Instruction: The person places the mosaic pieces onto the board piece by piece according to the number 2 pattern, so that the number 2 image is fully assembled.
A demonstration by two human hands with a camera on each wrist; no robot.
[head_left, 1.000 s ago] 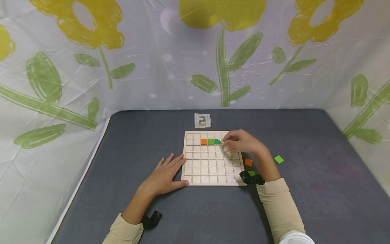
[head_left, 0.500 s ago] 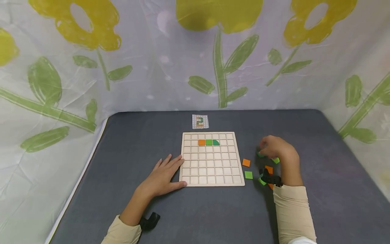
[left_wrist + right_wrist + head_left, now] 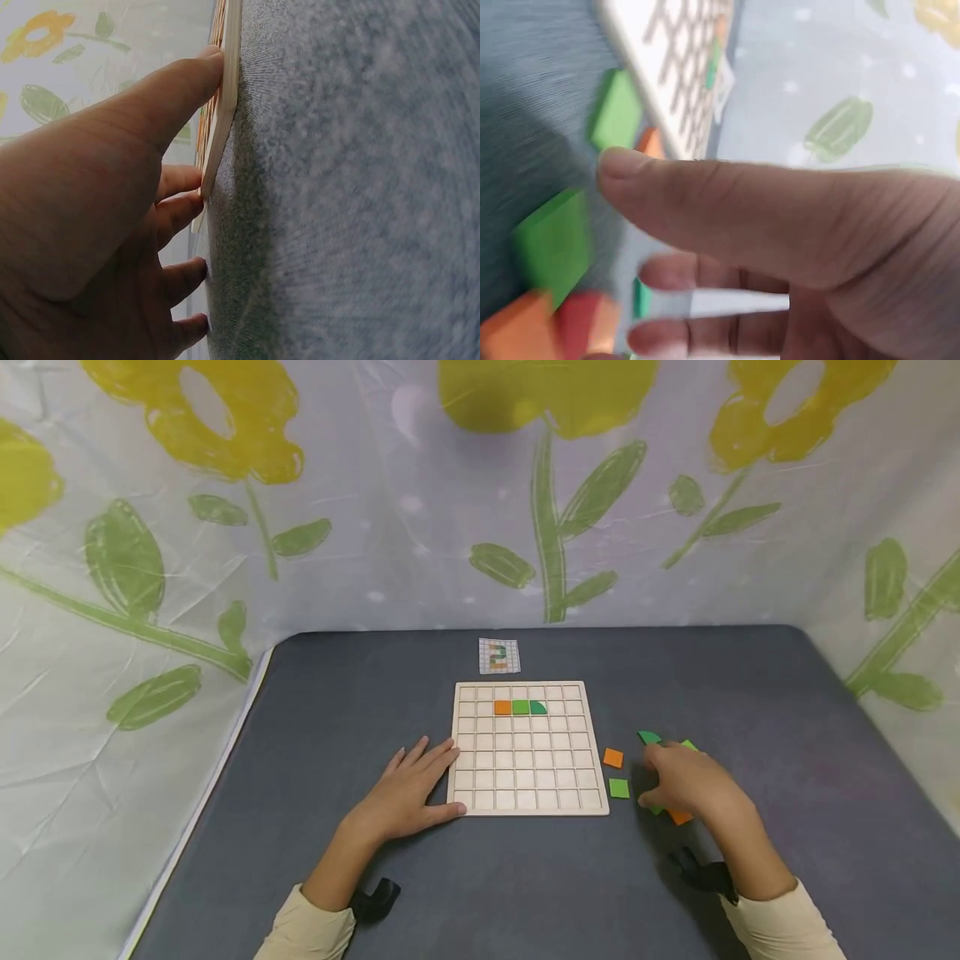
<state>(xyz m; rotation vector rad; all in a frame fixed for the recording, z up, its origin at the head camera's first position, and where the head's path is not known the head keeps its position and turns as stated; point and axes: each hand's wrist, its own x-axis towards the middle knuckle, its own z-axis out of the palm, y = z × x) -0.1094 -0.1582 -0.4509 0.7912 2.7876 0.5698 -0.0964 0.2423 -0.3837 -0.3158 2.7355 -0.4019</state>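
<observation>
A wooden grid board (image 3: 495, 781) lies on the dark table. In its second row sit an orange square tile (image 3: 502, 707), a green square tile (image 3: 521, 707) and a dark green curved tile (image 3: 537, 707). My left hand (image 3: 405, 797) rests at the board's left side, fingers spread, thumb at the front corner. My right hand (image 3: 693, 781) hovers over the loose tiles on the right, thumb and fingers apart with nothing between them. Below its thumb, the right wrist view shows a green tile (image 3: 553, 244), an orange tile (image 3: 521, 330) and a red piece (image 3: 581, 322).
Between board and right hand lie a loose orange tile (image 3: 613, 757) and a loose light green tile (image 3: 618, 788). A loose dark green curved tile (image 3: 648, 738) is just beyond the fingers. Behind the board lies a small pattern card (image 3: 498, 657). A flower-printed curtain (image 3: 375, 577) surrounds the table.
My right hand has moved from beside the curved tile on the board to the loose tiles at the right, then nearer the front over them. My left hand has stayed at the board.
</observation>
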